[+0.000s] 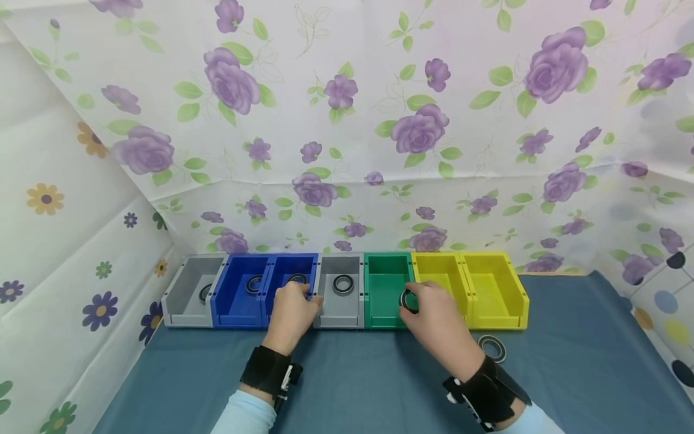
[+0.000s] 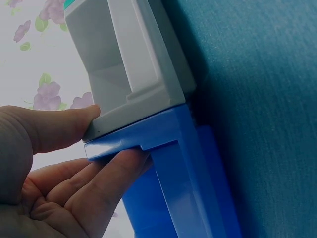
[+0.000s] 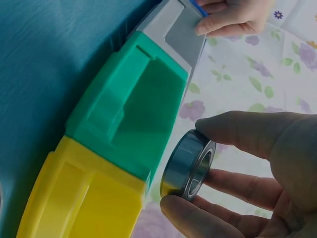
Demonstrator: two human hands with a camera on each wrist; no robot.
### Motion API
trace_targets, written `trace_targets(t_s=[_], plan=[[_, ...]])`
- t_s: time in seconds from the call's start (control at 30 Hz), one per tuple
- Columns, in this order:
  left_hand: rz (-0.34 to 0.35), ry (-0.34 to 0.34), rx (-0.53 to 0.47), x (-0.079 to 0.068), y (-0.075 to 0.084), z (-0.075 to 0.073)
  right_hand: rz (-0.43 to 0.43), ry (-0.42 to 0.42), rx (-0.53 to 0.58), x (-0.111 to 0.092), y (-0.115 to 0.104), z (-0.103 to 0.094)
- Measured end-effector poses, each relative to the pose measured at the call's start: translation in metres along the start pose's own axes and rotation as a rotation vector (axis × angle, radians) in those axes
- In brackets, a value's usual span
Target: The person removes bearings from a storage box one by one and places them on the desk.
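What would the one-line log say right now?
right hand: fingers pinch bearing near green bin | left hand: grips where middle gray bin meets blue bin | table: another bearing near rightmost yellow bin

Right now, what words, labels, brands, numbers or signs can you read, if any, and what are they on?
No readable text in any view.
Bearing in the right hand: any marking is too small to read.
Other bearings: too small to tell.
Bins: no legible labels.
Wrist straps: no legible lettering.
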State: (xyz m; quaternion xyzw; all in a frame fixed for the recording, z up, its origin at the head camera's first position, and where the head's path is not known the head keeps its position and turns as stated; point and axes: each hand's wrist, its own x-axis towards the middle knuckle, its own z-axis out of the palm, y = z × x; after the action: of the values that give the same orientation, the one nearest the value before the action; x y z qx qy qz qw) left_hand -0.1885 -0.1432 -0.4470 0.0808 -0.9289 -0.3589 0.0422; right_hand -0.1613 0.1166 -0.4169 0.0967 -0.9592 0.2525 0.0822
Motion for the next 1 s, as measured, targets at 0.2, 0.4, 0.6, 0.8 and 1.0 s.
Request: trace_targets(t_s=[0.2,0.4,0.6,0.8,1.0], plan=[[-0.001,0.009,0.013,0.000,0.001,0.000,0.024,-0.016,-0.006,-0.005,0.008,-0.004],[-0.001,0.009,0.014,0.000,0.001,0.000,0.022,-0.007,-0.039,-0.011,0.011,-0.003],[-0.007,0.010,0.017,0.000,0.002,0.000,0.027,-0.053,-0.048,-0.018,0.009,0.003],[-0.013,0.008,0.018,0.000,0.002,-0.001,0.076,-0.169,-0.043,-0.025,0.010,0.015],[-0.010,0.004,0.017,0.000,0.002,-0.001,0.088,-0.255,-0.057,-0.032,0.013,0.029]])
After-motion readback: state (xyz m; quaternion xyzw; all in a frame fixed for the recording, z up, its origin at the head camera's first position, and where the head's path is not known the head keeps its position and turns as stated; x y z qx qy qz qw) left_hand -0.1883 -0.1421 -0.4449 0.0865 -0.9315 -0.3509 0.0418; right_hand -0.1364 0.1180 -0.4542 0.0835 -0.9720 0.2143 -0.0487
